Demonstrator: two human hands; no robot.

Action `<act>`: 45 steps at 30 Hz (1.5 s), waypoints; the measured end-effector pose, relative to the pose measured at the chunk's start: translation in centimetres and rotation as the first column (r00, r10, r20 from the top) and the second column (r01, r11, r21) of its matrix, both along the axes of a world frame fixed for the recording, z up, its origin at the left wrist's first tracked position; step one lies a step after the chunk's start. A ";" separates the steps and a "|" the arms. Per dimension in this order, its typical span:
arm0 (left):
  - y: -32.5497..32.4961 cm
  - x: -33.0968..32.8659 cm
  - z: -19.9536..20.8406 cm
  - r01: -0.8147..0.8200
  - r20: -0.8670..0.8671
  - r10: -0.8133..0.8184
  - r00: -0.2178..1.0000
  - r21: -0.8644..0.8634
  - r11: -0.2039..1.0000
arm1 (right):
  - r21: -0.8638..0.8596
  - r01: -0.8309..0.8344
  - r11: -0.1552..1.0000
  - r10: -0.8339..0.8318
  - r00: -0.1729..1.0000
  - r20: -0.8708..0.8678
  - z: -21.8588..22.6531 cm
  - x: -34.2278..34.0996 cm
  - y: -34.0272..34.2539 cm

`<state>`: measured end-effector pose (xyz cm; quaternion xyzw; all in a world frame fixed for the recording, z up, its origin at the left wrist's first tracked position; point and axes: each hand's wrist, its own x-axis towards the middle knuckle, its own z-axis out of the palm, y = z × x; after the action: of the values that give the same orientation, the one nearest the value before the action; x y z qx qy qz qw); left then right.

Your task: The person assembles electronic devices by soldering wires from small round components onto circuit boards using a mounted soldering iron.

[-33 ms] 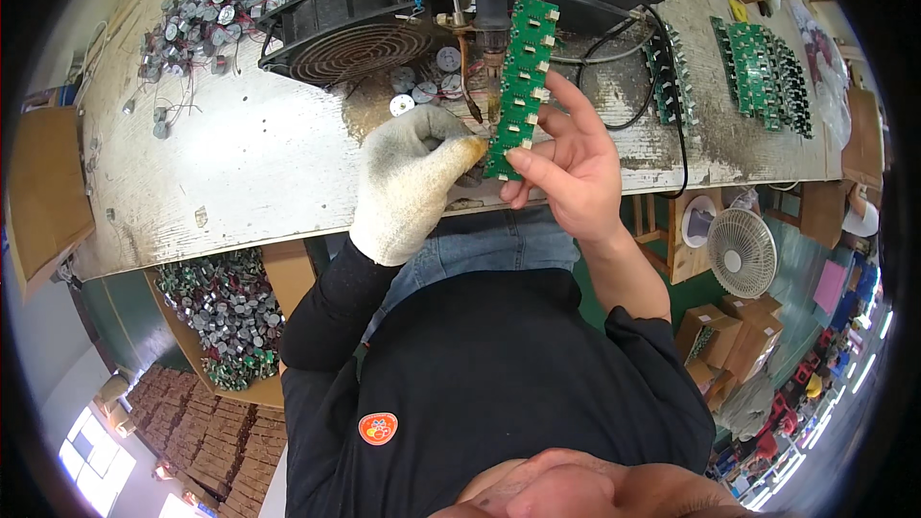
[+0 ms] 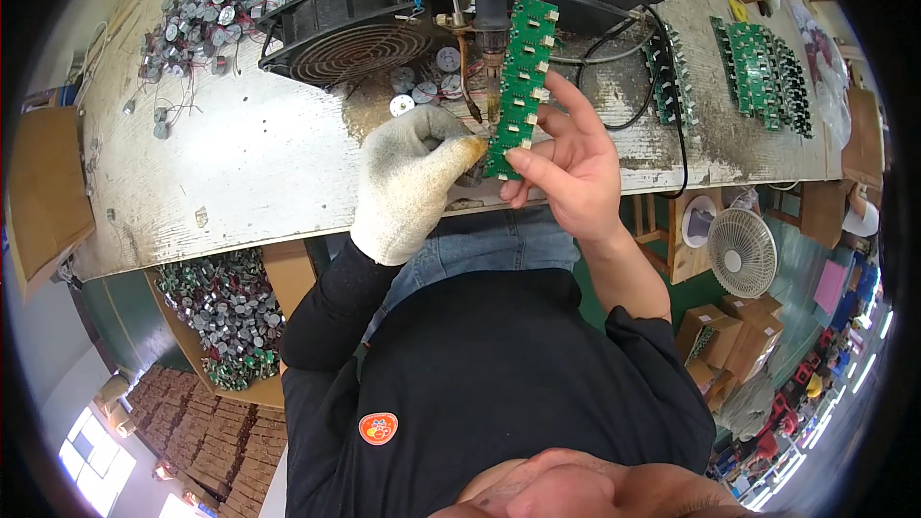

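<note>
My right hand (image 2: pixel 566 168) grips a long green circuit board strip (image 2: pixel 523 86) near its lower end, thumb on its face and fingers behind it. White connectors line the strip's right edge. My left hand (image 2: pixel 413 173), in a whitish work glove stained at the fingertips, is closed in a pinch against the strip's lower left edge. What it pinches is hidden; a dark rounded piece (image 2: pixel 470 176) shows just below its fingertips. Right above the pinch, a soldering iron (image 2: pixel 493 58) points down from its stand, beside a thin copper-coloured tube (image 2: pixel 466 77) whose tip ends near my fingers.
Several small round motors (image 2: pixel 422 92) lie behind my left hand, by a black fan (image 2: pixel 360 38). A large motor pile (image 2: pixel 225 10) sits at the back left. More circuit boards (image 2: pixel 758 72) lie at the right, past a black cable (image 2: pixel 683 134). A full carton (image 2: pixel 197 355) stands below the table's left edge.
</note>
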<state>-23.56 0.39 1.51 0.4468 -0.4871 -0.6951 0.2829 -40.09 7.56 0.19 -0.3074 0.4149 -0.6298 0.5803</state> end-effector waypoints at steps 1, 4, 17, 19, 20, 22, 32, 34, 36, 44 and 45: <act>0.1 0.0 -0.2 -0.017 -0.043 0.019 0.999 0.041 0.999 | -0.001 0.000 1.000 0.000 1.000 0.000 -0.1 0.0 0.1; 0.4 0.1 -0.7 -0.020 -0.059 0.023 0.998 0.054 0.998 | 0.027 -0.002 1.000 0.002 1.000 -0.014 -0.4 0.1 0.3; -1.4 6.1 -0.9 -0.291 0.022 0.302 0.953 -0.211 0.933 | 0.043 0.052 0.998 -0.050 0.998 -0.045 -1.0 0.5 -0.2; -3.1 9.6 -2.2 -0.385 0.089 0.432 0.897 -0.320 0.865 | 0.075 0.049 0.996 -0.042 0.995 -0.094 -1.1 0.2 -0.2; -4.1 11.2 -2.4 -0.366 0.197 0.476 0.857 -0.417 0.832 | 0.049 0.066 0.997 -0.060 0.992 -0.108 -1.4 0.0 0.0; -6.0 14.0 -1.6 -0.330 0.404 0.556 0.726 -0.505 0.798 | 0.056 0.084 0.995 -0.079 0.992 -0.094 -1.2 -0.2 0.3; -16.6 24.3 -1.4 0.190 0.664 0.736 0.133 -0.746 0.639 | 0.045 0.048 0.998 -0.043 0.994 -0.100 -1.5 0.1 0.2; -18.2 26.1 -2.5 0.132 0.737 0.619 0.272 -0.666 0.735 | 0.048 0.027 0.998 -0.023 0.996 -0.081 -1.3 0.3 -0.1; -17.0 25.2 -2.7 0.225 0.714 0.629 0.308 -0.696 0.681 | 0.066 0.041 0.997 -0.036 0.997 -0.069 -1.3 0.5 -0.2; -9.4 22.2 -2.5 -0.094 0.529 0.567 0.631 -0.674 0.733 | 0.071 0.027 0.997 -0.020 0.994 -0.107 -0.8 0.3 -0.5; -8.6 21.6 -2.8 -0.244 0.363 0.582 0.728 -0.656 0.714 | 0.075 0.027 0.997 -0.018 0.993 -0.118 -0.7 0.3 -0.6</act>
<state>-1.92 -8.17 -1.28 0.6218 -0.6109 -0.2743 0.4060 -39.75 7.00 -0.49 -0.3165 0.4755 -0.6008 0.5593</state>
